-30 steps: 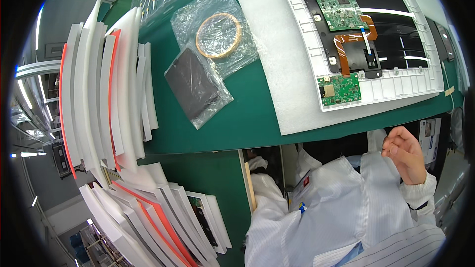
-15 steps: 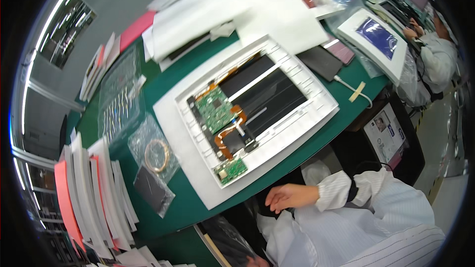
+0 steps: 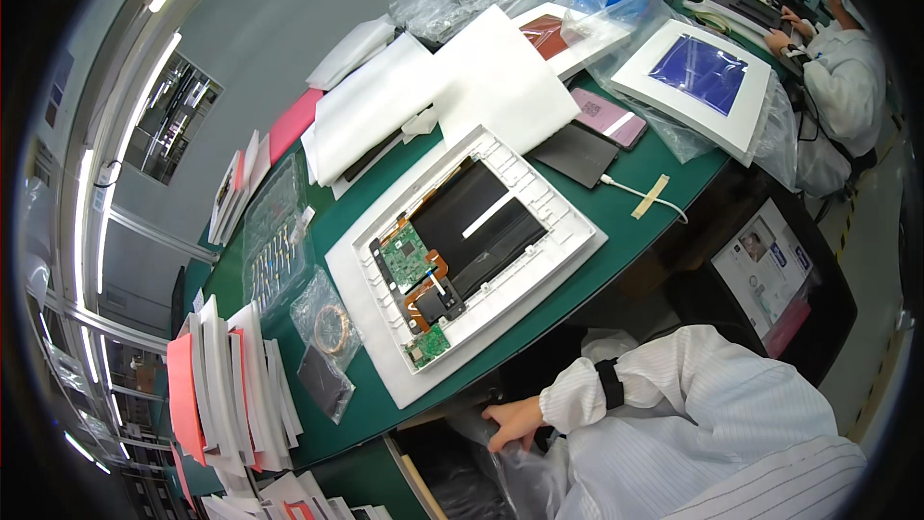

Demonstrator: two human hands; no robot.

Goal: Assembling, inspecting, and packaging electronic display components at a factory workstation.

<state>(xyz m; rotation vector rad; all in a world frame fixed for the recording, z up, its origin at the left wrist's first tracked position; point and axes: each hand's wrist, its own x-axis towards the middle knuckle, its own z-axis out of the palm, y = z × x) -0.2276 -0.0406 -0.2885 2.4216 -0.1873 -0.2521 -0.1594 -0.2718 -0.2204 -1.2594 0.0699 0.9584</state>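
Note:
My right hand reaches over an open drawer below the table's front edge, its fingers curled on a clear plastic bag. The bag hangs from the hand between the drawer and my white striped clothing. Dark, crumpled plastic lies inside the drawer. My left hand is not in view. On the table, nearest to the hand, a white device housing lies with its inside up on a white foam sheet. It holds green circuit boards, orange flat cables and black panels.
Stacked white and pink sheets stand at the left. Bagged parts and a clear tray lie beside the foam. At the right are a black slab with a white cable, a phone and a framed panel. A co-worker sits far right.
My right hand has moved left and down to the drawer and taken hold of the plastic bag. The other hand, partly seen at the lower edge before, is out of view. The view has shifted.

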